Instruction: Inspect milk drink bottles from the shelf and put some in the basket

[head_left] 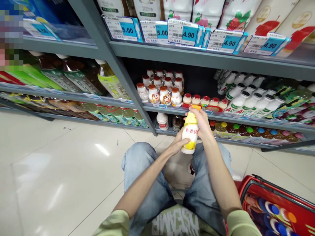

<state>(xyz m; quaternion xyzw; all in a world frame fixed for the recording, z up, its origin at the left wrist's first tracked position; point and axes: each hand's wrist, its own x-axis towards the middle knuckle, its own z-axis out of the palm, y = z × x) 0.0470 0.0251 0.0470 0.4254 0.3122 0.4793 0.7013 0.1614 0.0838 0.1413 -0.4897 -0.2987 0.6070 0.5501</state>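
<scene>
Between my knees I hold up a white and yellow drink bottle (190, 132) with an orange cap and red lettering on its label. My left hand (179, 144) wraps round its lower part, thumb across the front. Up by the neck and cap, my right hand (203, 122) closes on the bottle's right side; some of those fingers are hidden behind it. Just behind the bottle are the low shelves, where a white bottle (162, 121) and a dark bottle (177, 123) stand on the bottom level.
Red-capped small bottles (164, 95) fill the middle shelf, with white black-capped bottles (242, 103) to their right. Colourful-capped drinks (248, 129) line the bottom shelf. A red basket (283, 193) holding several bottles sits at my right. A shelf post (123, 72) divides the bays.
</scene>
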